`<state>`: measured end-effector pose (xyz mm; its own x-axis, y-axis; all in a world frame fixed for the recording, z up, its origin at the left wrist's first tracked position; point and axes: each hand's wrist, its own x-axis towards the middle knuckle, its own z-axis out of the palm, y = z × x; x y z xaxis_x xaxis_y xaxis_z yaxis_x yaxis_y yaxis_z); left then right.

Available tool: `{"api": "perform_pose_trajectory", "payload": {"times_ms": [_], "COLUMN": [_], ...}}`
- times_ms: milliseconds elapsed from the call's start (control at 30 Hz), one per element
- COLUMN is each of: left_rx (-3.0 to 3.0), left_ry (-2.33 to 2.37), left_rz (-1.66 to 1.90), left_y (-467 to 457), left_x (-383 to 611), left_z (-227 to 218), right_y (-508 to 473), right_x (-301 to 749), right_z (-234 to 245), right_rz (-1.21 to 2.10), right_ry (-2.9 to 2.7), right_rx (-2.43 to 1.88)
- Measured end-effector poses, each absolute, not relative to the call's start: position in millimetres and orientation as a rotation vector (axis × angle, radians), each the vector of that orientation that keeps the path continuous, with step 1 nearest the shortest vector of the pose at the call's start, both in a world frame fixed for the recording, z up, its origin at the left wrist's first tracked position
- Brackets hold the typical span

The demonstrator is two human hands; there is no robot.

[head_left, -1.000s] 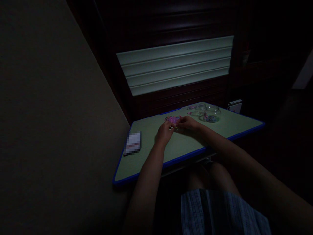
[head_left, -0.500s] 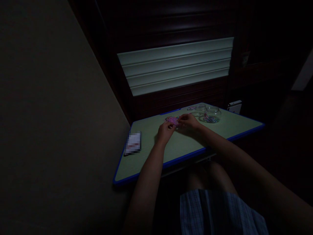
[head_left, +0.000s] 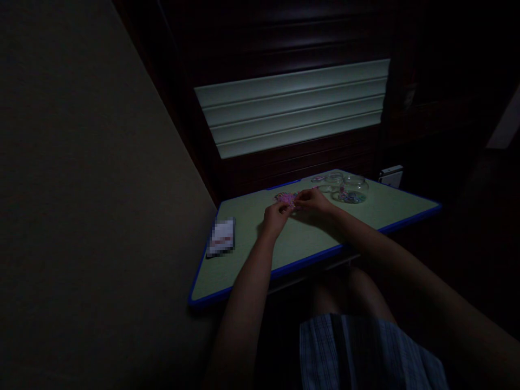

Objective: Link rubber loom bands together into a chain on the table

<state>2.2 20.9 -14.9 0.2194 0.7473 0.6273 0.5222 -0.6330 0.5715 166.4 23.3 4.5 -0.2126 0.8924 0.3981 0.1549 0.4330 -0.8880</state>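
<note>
Dim light falls across a pale green surface with a blue rim, pushed against a dark wood-panelled wall where a pale, ribbed panel catches the only brightness. A person sits at it, bare knees and a checked garment showing below the edge.

Both hands meet near the far middle of the surface. The left hand is curled, its fingertips pinched at a small pink-and-purple cluster of what look like little bands or beads; the right hand closes in from the other side, fingers narrowed on the same cluster. Whether the cluster is lifted or lying on the surface cannot be told in this light.

Compared with a second ago, the right hand has slid slightly left and forward, so that it now covers more of the pink cluster, while the left hand has barely shifted. The work on the piece appears to be continuing rather than finished.

Just beyond the right hand stand several clear round plastic tubs, one holding coloured bits, with loose rings beside them. A small flat packet lies well apart to the left. Nothing lies between the hands and the tubs.
</note>
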Motion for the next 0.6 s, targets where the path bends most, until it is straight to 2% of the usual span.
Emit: {"api": "perform_pose_trajectory", "payload": {"times_ms": [600], "left_rx": [2.223], "left_ry": [1.248], "left_rz": [1.361], "left_y": [13.0], "left_x": [4.9], "left_z": [-9.5], "right_y": [20.8], "right_x": [166.8], "right_z": [4.1], "right_rz": [0.926], "right_ry": [-1.724], "right_rx": [-0.885]}}
